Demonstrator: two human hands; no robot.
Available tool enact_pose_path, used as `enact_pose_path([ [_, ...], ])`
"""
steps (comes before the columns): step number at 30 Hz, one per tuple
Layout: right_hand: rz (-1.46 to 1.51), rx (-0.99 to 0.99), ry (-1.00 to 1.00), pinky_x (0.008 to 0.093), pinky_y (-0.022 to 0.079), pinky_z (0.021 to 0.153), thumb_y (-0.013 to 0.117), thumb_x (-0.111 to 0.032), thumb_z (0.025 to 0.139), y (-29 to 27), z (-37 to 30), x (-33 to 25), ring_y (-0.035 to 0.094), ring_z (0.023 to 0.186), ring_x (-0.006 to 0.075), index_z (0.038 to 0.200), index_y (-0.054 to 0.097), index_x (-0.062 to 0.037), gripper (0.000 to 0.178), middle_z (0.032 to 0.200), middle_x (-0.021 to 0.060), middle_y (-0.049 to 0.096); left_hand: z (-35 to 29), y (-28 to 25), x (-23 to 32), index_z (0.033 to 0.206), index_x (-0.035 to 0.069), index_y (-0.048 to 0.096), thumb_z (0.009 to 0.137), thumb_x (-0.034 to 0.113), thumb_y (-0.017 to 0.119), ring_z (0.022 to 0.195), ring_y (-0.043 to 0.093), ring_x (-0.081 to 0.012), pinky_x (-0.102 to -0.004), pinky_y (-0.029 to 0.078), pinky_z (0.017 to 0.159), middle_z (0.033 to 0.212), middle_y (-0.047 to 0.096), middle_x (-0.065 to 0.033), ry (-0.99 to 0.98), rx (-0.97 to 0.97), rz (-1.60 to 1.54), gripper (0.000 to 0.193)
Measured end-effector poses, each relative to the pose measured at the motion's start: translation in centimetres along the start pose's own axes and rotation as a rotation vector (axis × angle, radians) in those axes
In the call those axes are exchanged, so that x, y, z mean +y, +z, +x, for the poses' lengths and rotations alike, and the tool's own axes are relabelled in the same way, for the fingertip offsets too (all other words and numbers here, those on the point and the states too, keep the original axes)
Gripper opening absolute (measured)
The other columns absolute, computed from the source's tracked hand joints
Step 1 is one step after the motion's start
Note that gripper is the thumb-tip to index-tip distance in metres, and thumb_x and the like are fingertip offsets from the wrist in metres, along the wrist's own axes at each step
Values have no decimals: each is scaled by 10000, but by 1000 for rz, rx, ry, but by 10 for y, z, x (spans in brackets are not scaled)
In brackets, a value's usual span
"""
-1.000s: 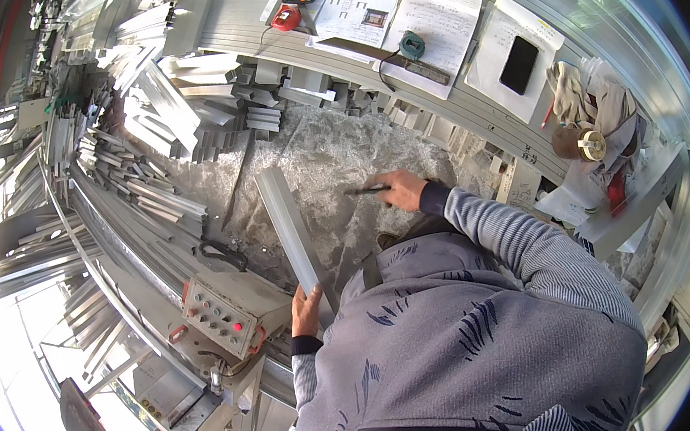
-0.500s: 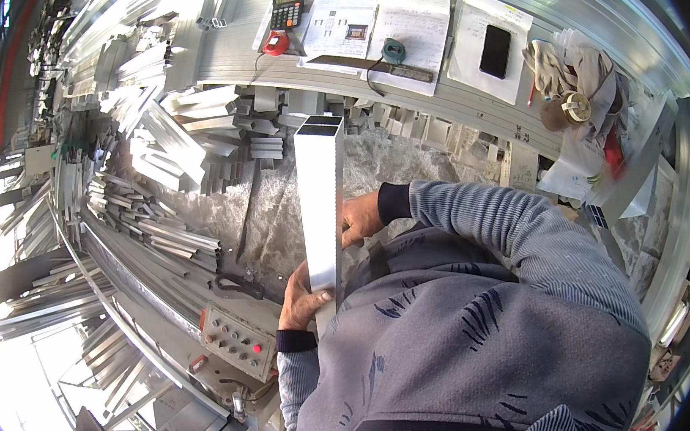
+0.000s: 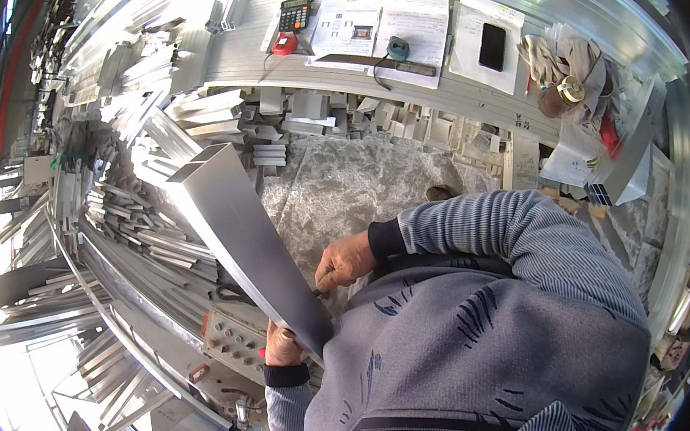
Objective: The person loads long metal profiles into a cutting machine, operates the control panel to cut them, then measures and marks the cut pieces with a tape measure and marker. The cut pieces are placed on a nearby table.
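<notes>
Workshop floor (image 3: 357, 176), grey and stained, lies in the middle of what I watch from far away through the head view. Along its far side I see a long table (image 3: 246, 56) of ribbed metal, with many cut metal pieces (image 3: 298, 106) piled under its edge. On this table are a black calculator (image 3: 294, 14), a red tape measure (image 3: 285, 44), a teal tape measure (image 3: 398, 48), some paper sheets (image 3: 416, 16) and a dark phone (image 3: 493, 46) lying on another sheet. Pale gloves (image 3: 544, 61) are near the right end, just beside a brown jar (image 3: 555, 102).

Nearer to the person, I find the metal tube (image 3: 249, 235), hollow and rectangular. It is tilted, in front of the grey vest (image 3: 460, 330), its open end toward the upper left. The left hand (image 3: 281, 344) is closed around its lower part, at the left edge. The right hand (image 3: 344, 263) is just beside the opposite edge, its fingers pinched on a small dark tool (image 3: 317, 293), mostly hidden; I cannot tell if it touches the tube. Behind the left hand stands a control box (image 3: 227, 338) with buttons, and heaped metal strips (image 3: 151, 229) lie further left.
</notes>
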State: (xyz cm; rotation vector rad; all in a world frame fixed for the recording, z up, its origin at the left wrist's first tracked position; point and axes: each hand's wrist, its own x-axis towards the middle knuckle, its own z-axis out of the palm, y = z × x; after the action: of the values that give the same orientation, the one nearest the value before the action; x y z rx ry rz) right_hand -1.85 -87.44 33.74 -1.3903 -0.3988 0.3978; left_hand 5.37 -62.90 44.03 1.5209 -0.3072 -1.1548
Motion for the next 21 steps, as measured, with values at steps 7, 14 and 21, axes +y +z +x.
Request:
enact_pose_path([
  [7, -592, 215, -394, 397, 499, 664, 642, -333, 986, 37, 7, -3, 670, 742, 263, 1127, 728, -129, 263, 824, 124, 689, -49, -10, -26, 1069, 15, 700, 879, 510, 740, 894, 679, -154, -308, 547, 764, 1005, 715, -51, 15, 167, 5, 531],
  [14, 205, -265, 255, 347, 506, 662, 625, -327, 1016, 56, 29, -5, 670, 767, 166, 1133, 724, -77, 293, 854, 70, 711, -71, -24, -35, 1071, -1, 695, 860, 273, 685, 922, 672, -169, -315, 536, 808, 1039, 716, -55, 72, 47, 161, 346],
  [21, -617, 84, -358, 407, 534, 697, 687, -357, 955, 73, 9, -4, 712, 803, 272, 1110, 730, -109, 296, 903, 73, 746, -97, -34, -68, 1359, 0, 507, 729, 357, 921, 1077, 649, -192, -341, 512, 964, 1210, 660, -82, -98, 227, 199, 834],
])
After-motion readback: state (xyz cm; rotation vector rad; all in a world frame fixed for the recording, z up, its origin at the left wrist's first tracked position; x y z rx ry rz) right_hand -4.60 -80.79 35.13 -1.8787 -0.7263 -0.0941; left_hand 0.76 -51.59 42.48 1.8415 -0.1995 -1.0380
